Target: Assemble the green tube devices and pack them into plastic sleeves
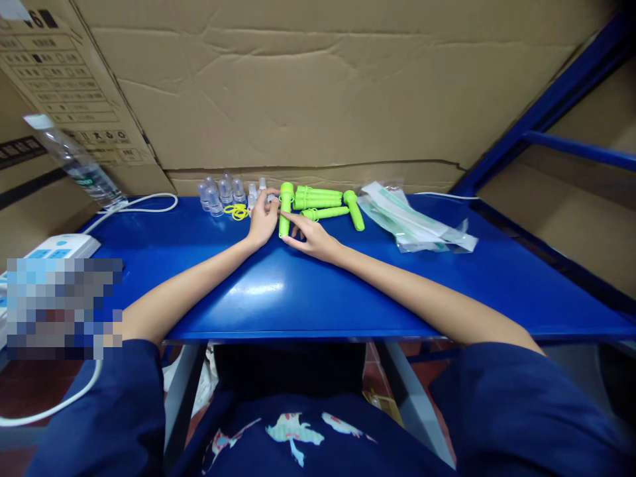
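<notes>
Both my arms reach across a blue table [278,291] to a row of bright green plastic tubes. My left hand [262,222] and my right hand [311,237] meet at one green tube [285,207] that lies pointing away from me; fingers of both touch it. Several more green tubes [320,199] lie just right of it, one [353,209] set at an angle. Left of my hands stand several small clear cups [218,192] and a little pile of yellow rings [238,211].
Clear plastic pouches [412,222] lie at the right of the table. Creased cardboard [298,86] walls off the back. A plastic water bottle [74,162], a white cable [144,202] and a white power strip [54,246] are at the left; a blue frame [556,106] rises on the right.
</notes>
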`<state>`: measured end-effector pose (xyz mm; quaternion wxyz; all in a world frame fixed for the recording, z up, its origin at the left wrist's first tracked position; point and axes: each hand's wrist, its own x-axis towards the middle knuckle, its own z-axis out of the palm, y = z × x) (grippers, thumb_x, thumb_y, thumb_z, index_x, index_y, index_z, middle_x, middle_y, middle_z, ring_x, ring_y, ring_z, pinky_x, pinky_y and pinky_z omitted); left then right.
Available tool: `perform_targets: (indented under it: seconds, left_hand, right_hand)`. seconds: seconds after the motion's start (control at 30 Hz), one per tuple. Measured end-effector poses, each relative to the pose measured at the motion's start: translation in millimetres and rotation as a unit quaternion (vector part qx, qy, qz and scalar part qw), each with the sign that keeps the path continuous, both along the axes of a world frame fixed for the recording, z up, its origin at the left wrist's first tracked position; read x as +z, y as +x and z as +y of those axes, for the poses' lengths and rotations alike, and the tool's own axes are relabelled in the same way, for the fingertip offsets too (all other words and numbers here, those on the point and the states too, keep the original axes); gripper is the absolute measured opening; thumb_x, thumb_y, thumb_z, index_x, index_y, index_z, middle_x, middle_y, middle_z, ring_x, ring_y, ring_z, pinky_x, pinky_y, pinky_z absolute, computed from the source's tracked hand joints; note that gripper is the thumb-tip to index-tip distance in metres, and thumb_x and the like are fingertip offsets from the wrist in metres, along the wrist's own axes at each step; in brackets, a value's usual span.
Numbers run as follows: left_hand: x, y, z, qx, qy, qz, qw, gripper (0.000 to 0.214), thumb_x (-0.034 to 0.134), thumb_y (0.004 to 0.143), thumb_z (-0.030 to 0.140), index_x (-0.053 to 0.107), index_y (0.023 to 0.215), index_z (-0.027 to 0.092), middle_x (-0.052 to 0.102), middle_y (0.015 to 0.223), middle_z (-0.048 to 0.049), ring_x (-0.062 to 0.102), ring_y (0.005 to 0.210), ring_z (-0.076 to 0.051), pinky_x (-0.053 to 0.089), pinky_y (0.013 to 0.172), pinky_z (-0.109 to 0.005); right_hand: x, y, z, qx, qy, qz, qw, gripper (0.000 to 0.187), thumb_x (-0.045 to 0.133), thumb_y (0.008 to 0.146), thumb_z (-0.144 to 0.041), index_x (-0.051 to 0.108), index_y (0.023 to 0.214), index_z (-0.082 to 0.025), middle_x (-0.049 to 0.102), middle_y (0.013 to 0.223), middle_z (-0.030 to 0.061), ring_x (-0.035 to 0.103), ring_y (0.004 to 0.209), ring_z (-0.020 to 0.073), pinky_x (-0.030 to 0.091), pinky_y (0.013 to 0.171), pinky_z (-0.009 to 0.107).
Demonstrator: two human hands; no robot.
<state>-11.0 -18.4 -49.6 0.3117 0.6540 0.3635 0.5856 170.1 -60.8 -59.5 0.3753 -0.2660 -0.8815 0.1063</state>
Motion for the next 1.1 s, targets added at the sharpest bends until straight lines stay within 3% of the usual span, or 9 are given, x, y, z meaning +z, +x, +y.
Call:
perform_targets:
  seconds: [0.2,0.3,0.43,0.57,0.73,0.93,1.1]
  left_hand:
    - [-1.5,2,3,-0.003,-0.081,-0.011,0.997,0.013,0.054,0.103,0.026,0.064,0.110,0.020,0.076,0.081,-0.0021,0.076,0.074,-0.018,0.065,0.073,-0.033]
    - [-1.0,3,3,0.003,-0.117,-0.003,0.993,0.021,0.052,0.097,0.013,0.070,0.107,0.016,0.079,0.085,-0.0039,0.077,0.078,-0.018,0.065,0.078,-0.035]
    - [1.6,3,1,0.019,-0.127,0.042,0.991,0.028,0.051,0.092,0.010,0.077,0.105,0.014,0.082,0.099,-0.0075,0.078,0.090,-0.020,0.065,0.086,-0.037]
    - [6.7,2,-7,0.045,-0.070,0.128,0.988,0.029,0.052,0.090,0.008,0.080,0.093,0.015,0.082,0.107,-0.0084,0.076,0.103,-0.021,0.058,0.103,-0.039]
    - [12.1,3,-19,0.069,0.042,0.179,0.980,0.027,0.053,0.088,0.009,0.078,0.083,0.017,0.079,0.098,-0.0080,0.071,0.096,-0.021,0.056,0.094,-0.036]
    - [37.4,-11,-23,0.077,0.200,0.173,0.961,0.022,0.051,0.093,0.015,0.071,0.087,0.020,0.073,0.096,-0.0063,0.067,0.097,-0.022,0.053,0.096,-0.036]
    - [59.6,-57,0,0.193,0.225,0.226,0.928,0.014,0.055,0.097,0.027,0.067,0.100,0.020,0.070,0.104,-0.0089,0.065,0.107,-0.027,0.047,0.107,-0.048]
  right_hand:
    - [-4.9,1,7,-0.037,-0.024,0.016,0.999,0.061,0.051,0.103,-0.050,0.053,0.150,-0.012,0.070,0.122,0.0195,0.068,0.078,0.0208,0.063,0.083,0.041]
    - [-5.6,1,9,-0.052,-0.040,0.020,0.998,0.059,0.053,0.102,-0.051,0.058,0.145,-0.011,0.073,0.112,0.0179,0.068,0.074,0.0210,0.063,0.080,0.042]
    - [-6.1,1,13,-0.080,-0.069,0.038,0.994,0.048,0.055,0.101,-0.044,0.064,0.136,-0.012,0.075,0.102,0.0155,0.067,0.068,0.0209,0.063,0.074,0.042]
    - [-6.4,4,17,-0.095,-0.085,0.052,0.990,0.032,0.056,0.098,-0.031,0.067,0.121,-0.014,0.075,0.099,0.0142,0.069,0.071,0.0211,0.062,0.070,0.038]
    - [-5.7,4,16,-0.097,-0.090,0.050,0.990,0.023,0.058,0.093,-0.023,0.062,0.114,-0.014,0.072,0.100,0.0132,0.067,0.069,0.0190,0.060,0.068,0.036]
    - [10.5,8,-2,-0.109,0.018,0.020,0.994,0.020,0.049,0.099,-0.025,0.062,0.112,-0.017,0.071,0.104,0.0134,0.067,0.076,0.0219,0.059,0.080,0.039]
    - [39.9,27,-12,-0.188,0.103,-0.061,0.975,0.030,0.043,0.103,-0.026,0.065,0.120,-0.016,0.072,0.119,0.0179,0.071,0.098,0.0302,0.058,0.086,0.043]
